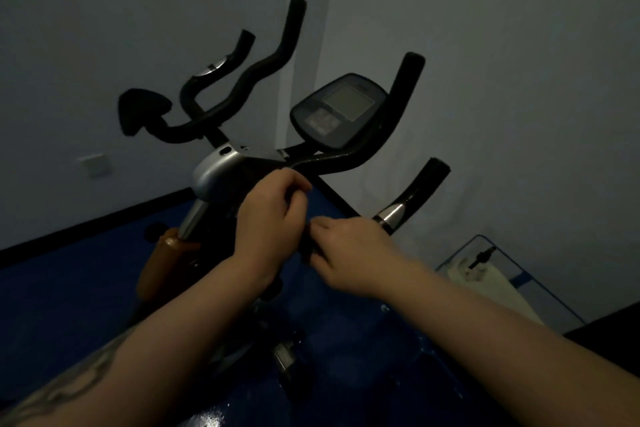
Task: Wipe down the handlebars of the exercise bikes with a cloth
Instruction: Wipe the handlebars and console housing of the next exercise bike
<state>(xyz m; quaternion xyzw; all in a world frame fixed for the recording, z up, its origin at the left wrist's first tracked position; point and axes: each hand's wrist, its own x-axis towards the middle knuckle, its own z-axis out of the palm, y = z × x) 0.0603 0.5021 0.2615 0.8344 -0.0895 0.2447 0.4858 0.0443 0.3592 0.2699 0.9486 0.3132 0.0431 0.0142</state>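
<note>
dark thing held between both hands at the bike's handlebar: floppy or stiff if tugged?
Probably floppy: the dark cloth bunches between left hand and right hand. Likely light, since fingertips alone pinch it. Dim light hides its texture; the handlebar itself looks rigid.

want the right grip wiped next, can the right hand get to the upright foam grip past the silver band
Probably yes: the right hand sits just below the silver band, and the foam grip rises bare beyond it, nothing between.
</note>
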